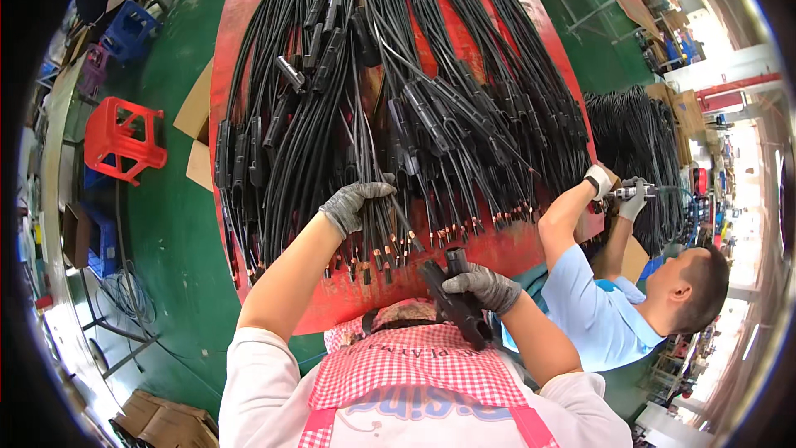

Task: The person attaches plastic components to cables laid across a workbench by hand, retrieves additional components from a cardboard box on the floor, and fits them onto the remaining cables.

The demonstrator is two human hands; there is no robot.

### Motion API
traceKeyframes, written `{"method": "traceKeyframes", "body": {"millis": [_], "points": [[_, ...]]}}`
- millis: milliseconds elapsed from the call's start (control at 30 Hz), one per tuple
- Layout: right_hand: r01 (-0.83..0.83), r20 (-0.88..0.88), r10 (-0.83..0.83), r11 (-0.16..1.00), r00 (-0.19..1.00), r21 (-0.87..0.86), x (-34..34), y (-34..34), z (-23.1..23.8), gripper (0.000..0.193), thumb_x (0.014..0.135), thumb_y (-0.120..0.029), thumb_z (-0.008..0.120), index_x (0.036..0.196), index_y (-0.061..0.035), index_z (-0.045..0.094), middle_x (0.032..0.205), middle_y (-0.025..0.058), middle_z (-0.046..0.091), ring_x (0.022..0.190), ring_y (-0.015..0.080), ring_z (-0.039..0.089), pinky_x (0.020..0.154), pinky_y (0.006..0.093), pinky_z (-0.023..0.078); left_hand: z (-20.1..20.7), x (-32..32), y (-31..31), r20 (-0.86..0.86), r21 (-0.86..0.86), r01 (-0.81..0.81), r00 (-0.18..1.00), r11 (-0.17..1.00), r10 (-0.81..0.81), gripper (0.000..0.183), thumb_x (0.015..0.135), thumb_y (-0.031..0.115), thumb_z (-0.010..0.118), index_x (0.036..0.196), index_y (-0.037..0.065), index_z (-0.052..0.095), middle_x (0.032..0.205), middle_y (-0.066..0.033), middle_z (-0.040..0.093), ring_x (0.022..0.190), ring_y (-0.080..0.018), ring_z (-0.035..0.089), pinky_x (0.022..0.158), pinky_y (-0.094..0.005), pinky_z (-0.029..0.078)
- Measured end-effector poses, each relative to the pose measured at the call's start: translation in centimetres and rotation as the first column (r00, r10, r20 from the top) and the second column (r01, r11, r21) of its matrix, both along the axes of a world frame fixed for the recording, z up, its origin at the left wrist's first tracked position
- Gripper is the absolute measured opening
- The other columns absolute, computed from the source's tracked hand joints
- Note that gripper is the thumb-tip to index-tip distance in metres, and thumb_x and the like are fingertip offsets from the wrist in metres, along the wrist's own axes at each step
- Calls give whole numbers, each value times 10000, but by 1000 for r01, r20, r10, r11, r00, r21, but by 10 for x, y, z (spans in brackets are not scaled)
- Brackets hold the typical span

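The left hand in a grey knit glove [352,206] has its fingers curled closely over thin black rubber-coated cables [303,162] near their lower ends; the exact number gripped cannot be told. The right hand in a matching grey glove [487,285] has its fingers wrapped around at least 2 hollow black plastic tubes [444,294], held just beyond the near edge of the cable spread and close to the stripped copper tips [412,238], with no cable visibly inside them.

The cables fan across a long red counter [518,253], their tips pointing toward the wearer. Judging by how things lie, the work seems partway along: many black segmented plastic sleeves [427,120] already sit among the cables, thickest at the centre and right, though whether each is threaded on cannot be made out. Left to do, it appears, are the tubes in hand and perhaps the cables at the near centre, where copper shows bare.

To the right, 1 co-worker in a light blue shirt [601,315] grips a silvery metal tool [628,193] beside a second dark cable heap [638,137].
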State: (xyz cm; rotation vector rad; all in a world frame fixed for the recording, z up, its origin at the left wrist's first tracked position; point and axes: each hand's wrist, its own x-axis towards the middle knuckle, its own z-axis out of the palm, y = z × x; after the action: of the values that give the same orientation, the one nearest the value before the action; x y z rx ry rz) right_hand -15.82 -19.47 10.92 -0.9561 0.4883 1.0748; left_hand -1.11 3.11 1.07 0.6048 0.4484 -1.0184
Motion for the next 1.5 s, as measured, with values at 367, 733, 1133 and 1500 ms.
{"method": "traceKeyframes", "body": {"millis": [367, 733, 1133, 1500], "points": [[167, 103, -144, 951, 984, -260, 55, 60, -51, 294, 740, -289, 619, 875, -29, 595, 701, 67, 591, 590, 150, 565, 565, 279, 471, 16, -1, 11, 87, 396, 68, 990, 916, -112, 209, 729, 54, 633, 932, 47, 584, 739, -54, 612, 587, -170, 601, 564, -300, 521], [207, 349, 79, 678, 934, -706, 206, 133, -88, 513, 678, -380, 668, 1015, -8, 561, 974, 160, 588, 935, 301, 545, 839, 401, 391, 91, 32, 107, 71, 110, -124, 991, 986, 116, 291, 793, 107, 611, 1032, -35, 523, 715, -48, 572, 589, -125, 573, 543, -232, 505], [47, 3, -47, 980, 999, -191, 89, 57, -47, 586, 807, -634, 362, 939, -81, 503, 626, 48, 547, 466, 133, 521, 433, 292, 445, 35, 7, 40, -17, -89, -14, 1000, 996, 13, 211, 804, 161, 606, 974, 36, 598, 677, 6, 584, 545, -93, 545, 477, -211, 463], [76, -124, -65, 993, 990, 86, 0, 3, 5, 639, 807, -618, 387, 1033, -34, 510, 673, 66, 574, 503, 113, 527, 470, 265, 448, 33, 1, -27, -49, 165, 68, 997, 984, -61, 149, 717, 191, 703, 755, 89, 601, 569, -2, 561, 455, -105, 527, 412, -225, 445]]}}
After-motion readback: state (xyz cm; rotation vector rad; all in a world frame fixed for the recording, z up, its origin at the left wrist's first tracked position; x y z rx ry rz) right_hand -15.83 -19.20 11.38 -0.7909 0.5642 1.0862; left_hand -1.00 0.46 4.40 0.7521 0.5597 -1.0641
